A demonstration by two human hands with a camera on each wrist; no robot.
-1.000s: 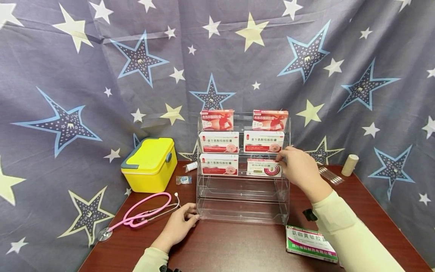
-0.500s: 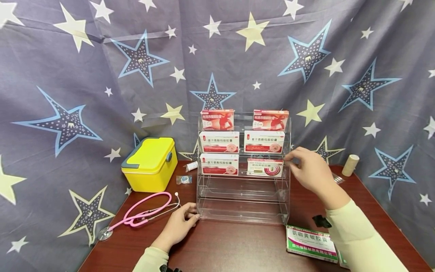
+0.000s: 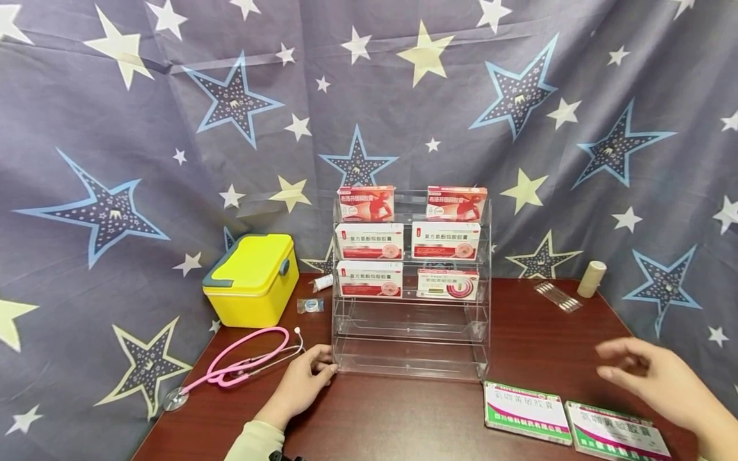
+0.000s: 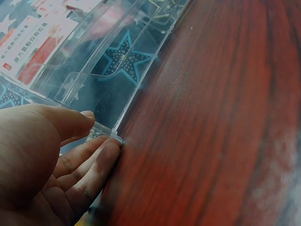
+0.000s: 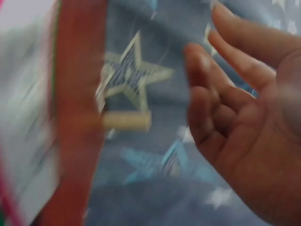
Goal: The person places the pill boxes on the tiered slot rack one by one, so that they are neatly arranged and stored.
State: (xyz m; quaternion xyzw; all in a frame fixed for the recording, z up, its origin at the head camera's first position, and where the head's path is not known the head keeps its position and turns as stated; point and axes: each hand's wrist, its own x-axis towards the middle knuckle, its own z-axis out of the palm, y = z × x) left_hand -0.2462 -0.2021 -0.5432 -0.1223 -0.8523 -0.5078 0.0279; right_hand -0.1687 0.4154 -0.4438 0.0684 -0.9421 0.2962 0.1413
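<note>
A clear plastic tiered display rack (image 3: 410, 368) stands on the table. My left hand (image 3: 305, 384) holds its lower left corner, thumb and fingertips at the side edge in the left wrist view. On its upper tiers stand two red medicine boxes (image 3: 366, 205), several white-and-red boxes (image 3: 370, 242) and, third tier right, a smaller white medicine box (image 3: 448, 285) with pink rings. The two lower tiers hold nothing. My right hand (image 3: 657, 378), fingers loosely bent and holding nothing, hovers above two green-and-white medicine boxes, a left one (image 3: 527, 413) and a right one (image 3: 619, 434).
Left of the rack are a yellow storage box (image 3: 250, 282), a pink stethoscope (image 3: 230, 371), a small packet (image 3: 311, 305) and a white tube (image 3: 323, 282). At the back right lie a pack of cotton swabs (image 3: 557, 297) and a beige roll (image 3: 592, 279). A starry curtain hangs behind.
My right hand has left the small white medicine box on the third tier and moved right and down to above the green-and-white boxes. The left hand has stayed at the rack's corner.
</note>
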